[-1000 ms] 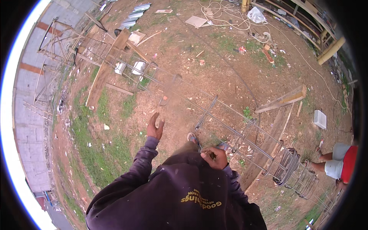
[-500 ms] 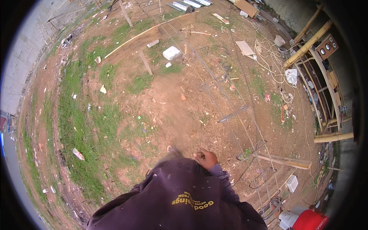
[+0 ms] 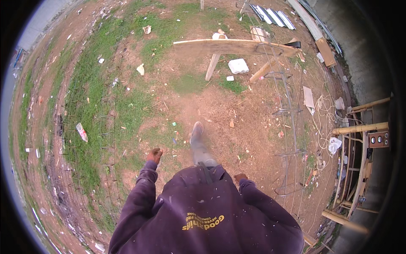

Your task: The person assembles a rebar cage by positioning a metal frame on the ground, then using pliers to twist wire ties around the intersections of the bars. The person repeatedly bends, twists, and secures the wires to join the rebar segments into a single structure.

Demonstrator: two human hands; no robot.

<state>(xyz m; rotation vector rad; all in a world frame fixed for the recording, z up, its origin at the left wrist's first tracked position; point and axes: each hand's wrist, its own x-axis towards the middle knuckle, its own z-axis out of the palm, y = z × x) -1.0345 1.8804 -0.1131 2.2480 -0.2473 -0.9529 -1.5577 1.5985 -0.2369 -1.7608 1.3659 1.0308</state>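
My left hand (image 3: 155, 155) hangs out beside my body over patchy grass and dirt. Its fingers are curled in, and nothing sticks out of them. On the other side, my right hand (image 3: 241, 177) shows only in part in front of its purple sleeve; its fingers cannot be made out. Neither hand touches any object. Nearest to the right hand is a long cage of bent steel rebar (image 3: 289, 152) running away over the ground. One foot (image 3: 196, 130) is stretched forward on the bare soil.
Ahead, a wooden plank (image 3: 237, 45) stands on short posts across the rebar. A white block (image 3: 238, 66) lies before it. To the right are tangled cable (image 3: 323, 103), a bamboo frame (image 3: 359, 128) and a speaker box (image 3: 378, 139). Rebar mesh (image 3: 91, 139) lies in grass at left.
My left hand has come into sight. The right hand has swung back toward my body and is partly hidden. One foot has stepped forward; the plank and rebar now lie further right in view.
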